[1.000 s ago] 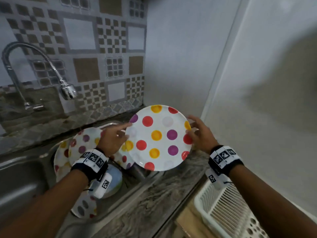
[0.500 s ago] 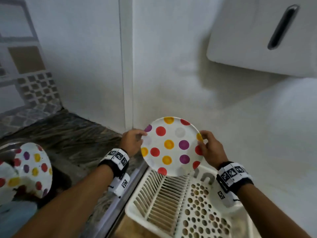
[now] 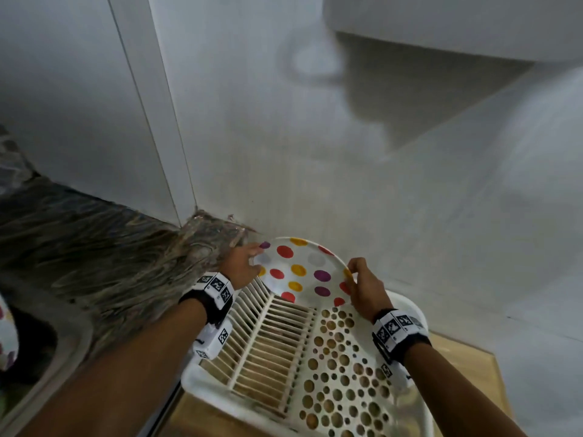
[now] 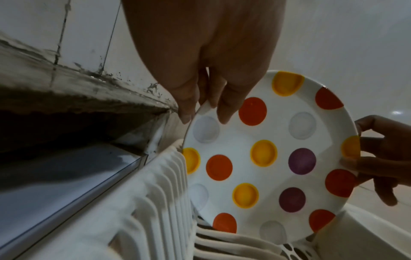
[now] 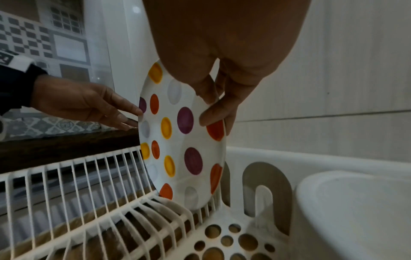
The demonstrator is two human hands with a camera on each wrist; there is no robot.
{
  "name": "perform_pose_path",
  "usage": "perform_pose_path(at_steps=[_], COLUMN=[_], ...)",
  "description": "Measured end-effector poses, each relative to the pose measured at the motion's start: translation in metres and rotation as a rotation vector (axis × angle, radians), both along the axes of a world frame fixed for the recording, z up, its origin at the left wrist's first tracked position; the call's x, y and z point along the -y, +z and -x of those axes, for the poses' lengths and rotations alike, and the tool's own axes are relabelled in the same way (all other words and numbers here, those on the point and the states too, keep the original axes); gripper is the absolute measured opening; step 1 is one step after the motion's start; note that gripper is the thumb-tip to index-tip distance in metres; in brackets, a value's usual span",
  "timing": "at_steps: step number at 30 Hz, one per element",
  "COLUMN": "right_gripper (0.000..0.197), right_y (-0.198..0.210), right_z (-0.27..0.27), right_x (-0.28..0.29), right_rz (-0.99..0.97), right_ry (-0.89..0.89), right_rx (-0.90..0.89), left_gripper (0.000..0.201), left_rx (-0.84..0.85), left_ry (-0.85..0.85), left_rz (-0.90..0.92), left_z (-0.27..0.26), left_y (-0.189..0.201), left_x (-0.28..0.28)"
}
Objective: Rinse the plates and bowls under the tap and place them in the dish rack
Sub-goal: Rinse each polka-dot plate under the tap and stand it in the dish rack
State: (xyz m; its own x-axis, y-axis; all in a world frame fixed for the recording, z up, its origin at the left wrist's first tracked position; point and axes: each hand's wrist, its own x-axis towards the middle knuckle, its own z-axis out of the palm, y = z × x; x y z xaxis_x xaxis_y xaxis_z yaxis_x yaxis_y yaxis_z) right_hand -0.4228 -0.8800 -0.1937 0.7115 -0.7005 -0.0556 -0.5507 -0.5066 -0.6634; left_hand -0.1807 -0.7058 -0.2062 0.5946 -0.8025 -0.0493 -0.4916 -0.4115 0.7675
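Note:
A white plate with red, yellow, purple and grey dots (image 3: 303, 272) (image 4: 262, 158) (image 5: 177, 140) stands almost upright, its lower edge in the far slots of the white dish rack (image 3: 262, 335) (image 4: 160, 184) (image 5: 89, 176). My left hand (image 3: 241, 266) (image 4: 200, 112) (image 5: 131, 119) pinches the plate's left rim. At the opposite rim my right hand (image 3: 362, 288) (image 5: 213, 112) (image 4: 373, 158) pinches it between thumb and fingers. The plate's dotted face is turned toward me.
The dark marbled counter (image 3: 94, 257) lies left of the rack, with the sink (image 3: 47, 342) and another dotted plate (image 3: 6, 335) at the left edge. White walls stand close behind the rack. The rack's perforated section (image 3: 340, 373) and white cup (image 5: 355, 211) sit right of the slots.
Both hands carried the plate from beside the sink rightward to the rack and lowered its edge into the far slots. The head view swung right and down.

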Motion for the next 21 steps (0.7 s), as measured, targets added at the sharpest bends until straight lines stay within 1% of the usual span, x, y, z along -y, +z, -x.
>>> perform_pose_path(at_steps=[3, 5, 7, 9, 10, 13, 15, 18, 21], right_gripper=[0.019, 0.019, 0.020, 0.024, 0.028, 0.036, 0.043, 0.056, 0.056], right_y=[-0.006, -0.007, -0.006, -0.004, -0.003, 0.005, 0.007, 0.017, 0.038], right_z=[-0.001, -0.002, -0.001, -0.001, -0.002, -0.005, -0.006, -0.011, -0.031], right_x=[-0.003, -0.001, 0.003, 0.005, 0.006, 0.005, 0.004, -0.005, -0.026], right_rz=[0.008, 0.025, 0.051, 0.078, 0.082, 0.055, 0.075, 0.202, 0.325], right_ry=[0.003, 0.001, 0.019, 0.041, 0.043, 0.026, 0.015, -0.023, 0.006], right_rx=[-0.030, -0.037, -0.056, -0.064, -0.061, -0.037, -0.046, 0.010, 0.150], left_gripper=[0.054, 0.053, 0.050, 0.045, 0.042, 0.039, 0.036, 0.028, 0.025], left_rx=[-0.025, -0.063, -0.078, 0.038, 0.073, 0.080, 0.070, 0.021, -0.088], left_ry=[-0.025, -0.007, 0.016, 0.049, 0.058, 0.055, 0.053, 0.085, 0.162], left_rz=[-0.005, -0.014, -0.075, -0.150, -0.159, -0.132, -0.100, -0.027, 0.103], left_z=[-0.002, -0.009, -0.007, -0.003, -0.003, -0.002, -0.002, -0.004, -0.012], left_y=[-0.012, -0.020, -0.008, 0.004, 0.006, 0.009, 0.014, 0.028, 0.040], left_x=[-0.005, -0.007, -0.009, -0.012, -0.013, -0.019, -0.030, -0.058, -0.103])
